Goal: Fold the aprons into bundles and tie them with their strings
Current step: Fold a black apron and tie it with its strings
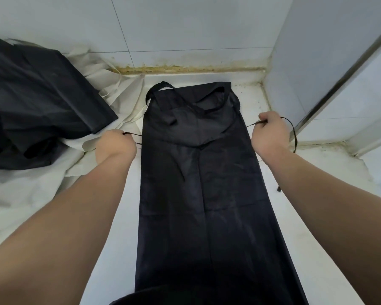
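Head view: apron (196,183), black and slightly shiny, lies on the white worktop (121,216) folded lengthwise into one long narrow strip. It runs from the lower edge of the picture straight away toward the tiled wall (185,25). Its neck loop (154,89) lies at the far end, curling off the strip's left corner, and the bib folds show as creases just below it.

The left hand (114,146) sits just beside the strip's left edge, knuckles up. Its grip is curled tight round the left string (133,134), which runs in thin strands from the fist to the apron's edge. The right hand (271,133) is at about the same height on the other side, a little apart from the cloth. Its grip is likewise closed, pinching the right string (291,128). A short taut piece reaches the apron, and the loose rest arcs out past the knuckles and drops toward the worktop.

To the left, a heap of dark cloth (35,102) rests on crumpled pale sheets (119,89), well apart from the strip. A stained yellowish seam (185,68) runs where the worktop meets the wall. On the right stands a pale panel with a metal edge (350,73).
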Demonstrator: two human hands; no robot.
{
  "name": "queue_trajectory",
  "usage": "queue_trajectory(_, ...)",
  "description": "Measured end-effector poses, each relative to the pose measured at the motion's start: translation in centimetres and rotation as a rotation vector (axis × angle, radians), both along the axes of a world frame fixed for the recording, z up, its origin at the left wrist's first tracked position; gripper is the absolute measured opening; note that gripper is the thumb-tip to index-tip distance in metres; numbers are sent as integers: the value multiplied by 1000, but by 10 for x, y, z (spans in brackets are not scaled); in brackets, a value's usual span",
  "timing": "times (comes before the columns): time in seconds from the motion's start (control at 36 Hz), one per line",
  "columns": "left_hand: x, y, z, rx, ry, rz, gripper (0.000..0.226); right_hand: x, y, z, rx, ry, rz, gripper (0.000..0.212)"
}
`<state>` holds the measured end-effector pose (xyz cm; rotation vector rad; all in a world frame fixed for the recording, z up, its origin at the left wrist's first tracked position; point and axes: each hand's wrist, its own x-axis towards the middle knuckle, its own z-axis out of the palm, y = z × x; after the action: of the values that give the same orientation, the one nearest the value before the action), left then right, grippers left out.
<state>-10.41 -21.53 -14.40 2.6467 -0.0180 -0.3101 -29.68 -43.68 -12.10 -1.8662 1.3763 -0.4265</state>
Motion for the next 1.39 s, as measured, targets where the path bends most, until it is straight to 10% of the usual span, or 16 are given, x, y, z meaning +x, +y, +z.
queue_trajectory(0.22, -22, 8, 6, 37, -140, -90, 65, -19, 5, -15, 139, 264, 164, 80)
queue_trajectory(0.72, -97, 25, -23, 145, 38, -477, 51, -45, 49, -38, -205, 509, 559, 46)
queue_trajectory(1.03, -93, 12, -26, 490, 63, -912, 59, -17, 73, -43, 35, 327, 757, 42)
queue_trajectory(1.39, -55, 77, -18, 545, 123, -18, 56, -3, 76, -47, 17, 463, 822, 45)
